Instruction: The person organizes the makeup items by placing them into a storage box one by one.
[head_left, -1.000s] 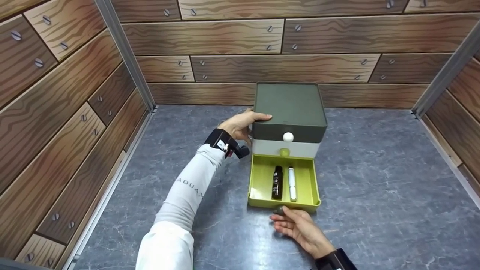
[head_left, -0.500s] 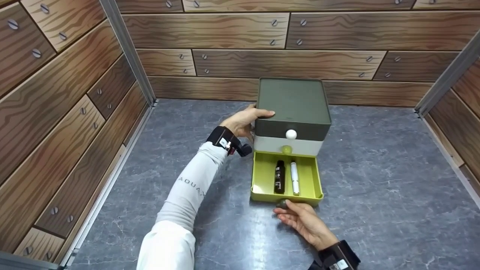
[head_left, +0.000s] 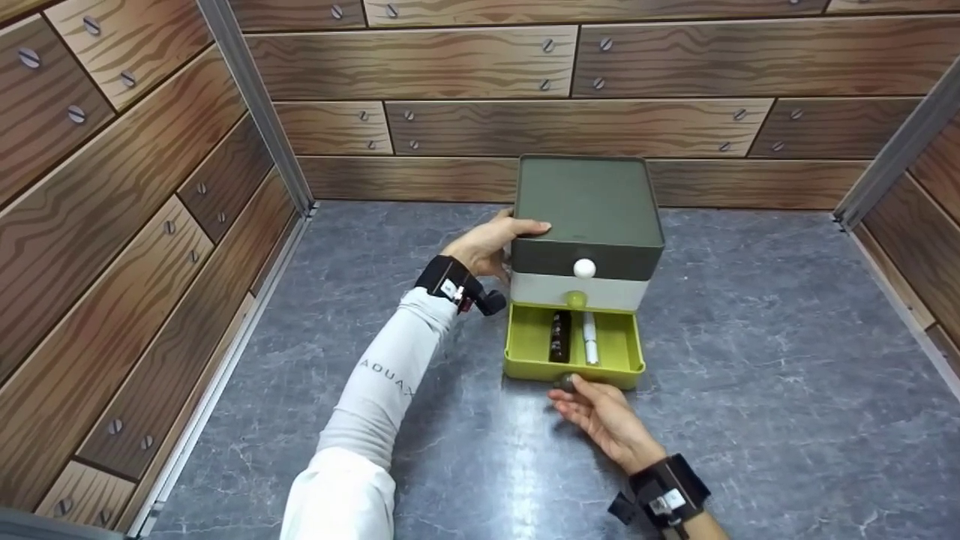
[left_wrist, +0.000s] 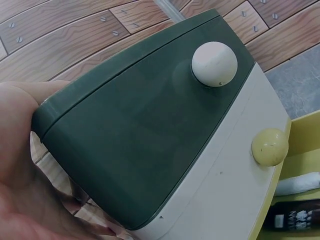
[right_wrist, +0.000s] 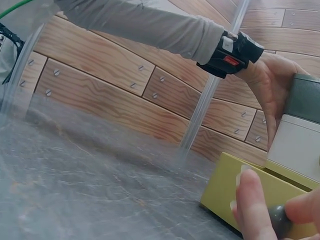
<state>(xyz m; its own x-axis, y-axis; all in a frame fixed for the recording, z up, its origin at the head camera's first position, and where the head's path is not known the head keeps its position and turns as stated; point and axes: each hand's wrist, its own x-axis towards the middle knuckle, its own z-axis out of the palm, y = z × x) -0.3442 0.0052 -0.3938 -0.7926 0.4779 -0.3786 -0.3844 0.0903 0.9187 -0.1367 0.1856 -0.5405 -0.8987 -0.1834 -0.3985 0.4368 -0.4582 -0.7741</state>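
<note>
A small drawer unit [head_left: 589, 202] stands on the floor, with a dark green top tier, a white middle tier and a yellow-green bottom drawer [head_left: 525, 341] pulled partly out. Inside that drawer lie a dark bottle [head_left: 560, 337] and a white pen-like tube [head_left: 590, 341]. My left hand [head_left: 487, 244] rests on the unit's left side, thumb over the top edge, fingers down along the side. At the front, my right hand [head_left: 607, 424] pinches the bottom drawer's dark round knob [right_wrist: 280, 220] between thumb and fingers.
The upper tiers carry a white knob [left_wrist: 215, 64] and a yellow-green knob [left_wrist: 270, 147]. Wood-patterned panels [head_left: 472, 67] wall the back and sides, and a grey marbled floor [head_left: 765, 352] spreads around the unit.
The bottom drawer has slid inward, away from me, with my right hand following on its knob. Less of the bottle and the white tube shows. My left hand stays on the unit.
</note>
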